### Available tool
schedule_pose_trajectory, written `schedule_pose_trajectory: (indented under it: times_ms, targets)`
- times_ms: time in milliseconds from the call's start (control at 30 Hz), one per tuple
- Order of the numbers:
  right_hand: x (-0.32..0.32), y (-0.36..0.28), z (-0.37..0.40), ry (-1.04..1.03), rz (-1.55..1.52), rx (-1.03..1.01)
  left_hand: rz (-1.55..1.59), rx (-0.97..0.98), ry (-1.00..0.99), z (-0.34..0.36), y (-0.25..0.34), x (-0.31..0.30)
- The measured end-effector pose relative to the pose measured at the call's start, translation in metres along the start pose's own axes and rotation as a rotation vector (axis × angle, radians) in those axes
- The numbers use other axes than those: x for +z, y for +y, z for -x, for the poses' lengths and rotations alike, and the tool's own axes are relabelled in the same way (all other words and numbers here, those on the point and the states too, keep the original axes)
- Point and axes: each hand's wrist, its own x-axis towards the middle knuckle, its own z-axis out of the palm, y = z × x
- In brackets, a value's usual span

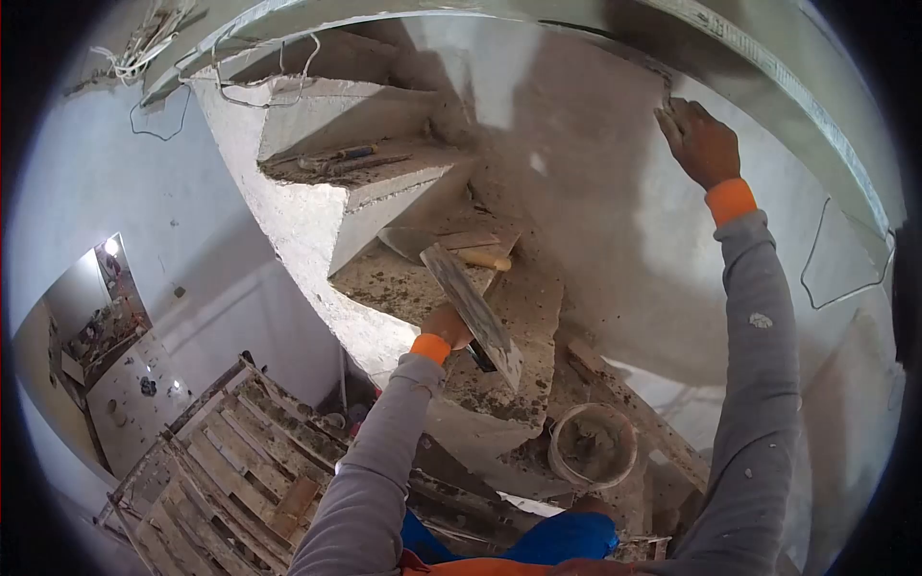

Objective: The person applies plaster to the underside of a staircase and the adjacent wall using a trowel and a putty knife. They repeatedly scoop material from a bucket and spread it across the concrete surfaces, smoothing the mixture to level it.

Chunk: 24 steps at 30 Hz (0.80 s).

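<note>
My left hand (448,328) is closed around the handle of a plastering trowel (473,317), its long flat blade tilted over the concrete steps. Smears of grey plaster cover the blade. High on the right, my right hand (704,144) is closed close to the plastered wall (586,144), just below the curved overhead edge (768,67). A thin, dark piece shows above its fingers, too small to name. On the step behind the trowel lies a wooden-handled tool (485,260).
A bucket of grey mix (594,446) stands below, beside a wooden plank (639,413). Hand tools (346,158) lie on a higher step (384,168). Slatted wooden scaffolding (230,461) fills the lower left. Bent wires hang from the upper left and a wire loop (816,288) at right.
</note>
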Motion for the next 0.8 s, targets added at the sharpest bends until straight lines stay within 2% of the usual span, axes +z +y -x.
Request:
schedule_pose_trajectory:
  times_ms: [67,167,267,300,333,367,467,567,600,667,733,767,800]
  targets:
    - [-0.009,0.000,-0.008,0.022,-0.017,0.004,-0.015,0.065,0.059,-0.001,-0.004,0.004]
    - [-0.034,0.005,-0.001,0.192,-0.111,-0.010,-0.040,-0.023,-0.111,-0.005,-0.003,0.002]
    - [-0.042,0.027,0.018,0.352,-0.185,-0.103,0.002,-0.053,-0.126,-0.002,0.000,-0.002]
    - [-0.044,0.033,0.025,0.395,-0.208,-0.128,0.032,-0.035,-0.057,-0.005,-0.005,0.007]
    - [-0.047,0.036,0.034,0.309,-0.294,-0.029,0.061,-0.015,0.011,-0.010,-0.015,0.021]
    - [-0.045,0.038,0.037,0.268,-0.247,-0.028,0.088,0.007,0.076,-0.010,-0.017,0.023]
    - [-0.031,0.047,0.044,0.138,-0.065,-0.065,0.082,-0.007,0.049,-0.011,-0.018,0.024]
    - [-0.025,0.048,0.032,-0.030,0.068,-0.001,0.084,-0.017,0.040,-0.010,-0.016,0.021]
    - [-0.026,0.047,0.028,-0.018,0.083,0.033,0.052,-0.031,-0.031,-0.005,-0.005,0.006]
    - [-0.040,0.049,0.027,0.094,0.048,-0.023,-0.006,-0.058,-0.173,0.004,0.013,-0.020]
    - [-0.060,0.048,0.026,0.195,0.034,-0.060,-0.001,-0.069,-0.177,-0.006,0.002,-0.005]
    - [-0.070,0.049,0.031,0.185,0.011,-0.035,0.003,-0.075,-0.184,-0.009,-0.006,0.004]
    - [-0.080,0.053,0.036,0.174,-0.012,-0.012,-0.001,-0.035,-0.110,-0.009,-0.011,0.011]
